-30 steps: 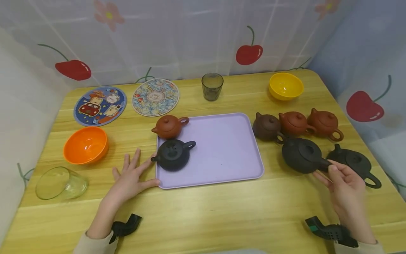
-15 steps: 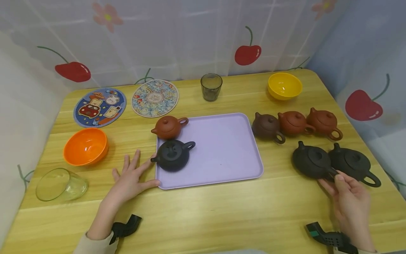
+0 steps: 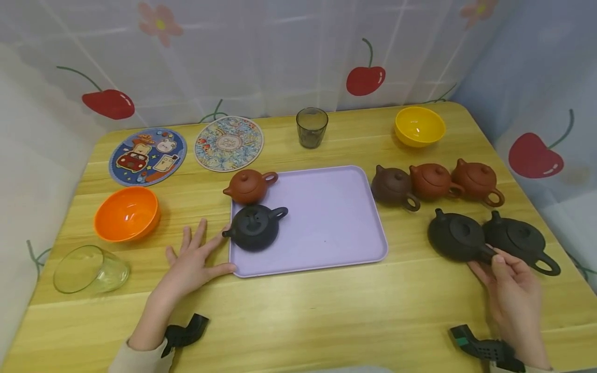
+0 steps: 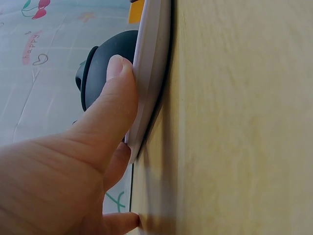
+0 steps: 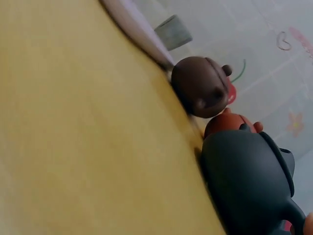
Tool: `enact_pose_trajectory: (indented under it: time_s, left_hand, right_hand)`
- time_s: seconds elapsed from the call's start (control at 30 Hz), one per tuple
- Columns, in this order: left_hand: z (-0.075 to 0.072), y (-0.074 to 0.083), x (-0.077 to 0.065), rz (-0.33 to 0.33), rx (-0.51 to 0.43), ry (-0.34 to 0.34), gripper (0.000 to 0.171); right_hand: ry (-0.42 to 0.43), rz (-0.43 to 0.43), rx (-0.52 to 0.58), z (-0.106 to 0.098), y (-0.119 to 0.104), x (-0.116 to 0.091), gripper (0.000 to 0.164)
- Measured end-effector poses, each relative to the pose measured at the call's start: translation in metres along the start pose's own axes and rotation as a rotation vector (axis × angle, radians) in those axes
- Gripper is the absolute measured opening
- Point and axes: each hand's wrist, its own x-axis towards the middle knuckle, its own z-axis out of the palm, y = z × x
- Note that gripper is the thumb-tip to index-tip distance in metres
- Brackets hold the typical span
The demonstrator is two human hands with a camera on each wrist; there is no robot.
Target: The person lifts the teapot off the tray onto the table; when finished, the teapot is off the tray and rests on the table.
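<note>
By its handle my right hand pinches a black teapot, which sits close beside a second black teapot on the table's right side. In the right wrist view the held black teapot has its base right at the tabletop. My left hand is spread at the left edge of a lilac tray, its thumb against the near corner. On the tray's left end stand a black teapot and, overlapping the rim, a reddish-brown teapot.
Behind the held teapot stand a dark brown teapot and two reddish teapots, one in the middle. A yellow bowl and grey glass are at the back. Leftward are round mats, an orange bowl and a lying glass.
My right hand has brought its black teapot rightward and down onto the table beside the other black one, and has stayed almost still since half a second ago. My left hand has not moved.
</note>
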Motion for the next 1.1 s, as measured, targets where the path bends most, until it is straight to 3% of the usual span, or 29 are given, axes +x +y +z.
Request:
enact_pose_trajectory:
  time_s: [0.1, 0.23, 0.27, 0.33, 0.37, 0.43, 0.5, 0.57, 0.63, 0.73, 0.9, 1.1]
  left_hand:
    - [0.000, -0.001, -0.001, -0.005, 0.001, -0.003, 0.084]
    - [-0.001, -0.001, -0.002, -0.013, 0.000, -0.011, 0.084]
    - [-0.001, -0.001, -0.002, -0.013, 0.000, -0.011, 0.084]
    - [-0.001, -0.002, -0.003, -0.015, -0.003, -0.010, 0.084]
    - [-0.002, -0.002, -0.003, -0.015, -0.005, -0.008, 0.084]
    - [-0.002, -0.003, -0.003, -0.014, -0.005, -0.003, 0.084]
    - [-0.003, -0.004, -0.003, -0.015, -0.004, 0.001, 0.084]
    - [-0.004, -0.004, -0.003, -0.018, -0.001, 0.003, 0.084]
    - [-0.004, -0.004, -0.003, -0.019, 0.003, 0.006, 0.084]
    - [-0.005, -0.003, -0.003, -0.023, 0.009, 0.008, 0.083]
    - [-0.004, -0.001, -0.001, -0.012, 0.011, 0.015, 0.084]
    - [-0.001, 0.000, 0.000, -0.006, 0.018, 0.010, 0.084]
  right_hand:
    - [0.093, -0.058, -0.269, 0.006, -0.001, -0.002, 0.023]
    - [0.164, -0.108, -0.995, -0.012, -0.001, 0.005, 0.027]
    - [0.156, -0.137, -1.140, -0.014, -0.003, 0.007, 0.029]
    - [0.130, -0.191, -1.355, 0.002, -0.013, 0.002, 0.032]
    - [0.085, -0.215, -1.380, 0.017, -0.020, -0.002, 0.034]
    - [-0.048, -0.309, -1.325, 0.058, -0.031, -0.012, 0.034]
    - [-0.248, -0.352, -1.250, 0.099, -0.036, -0.020, 0.033]
    - [-0.492, -0.397, -1.175, 0.124, -0.030, -0.019, 0.034]
    - [-0.685, -0.391, -1.138, 0.146, -0.020, -0.014, 0.033]
    - [-0.905, -0.337, -1.108, 0.174, -0.003, -0.007, 0.031]
    - [-1.142, -0.227, -0.993, 0.213, 0.032, -0.004, 0.027]
    - [-1.241, -0.063, -0.990, 0.255, 0.079, -0.002, 0.035]
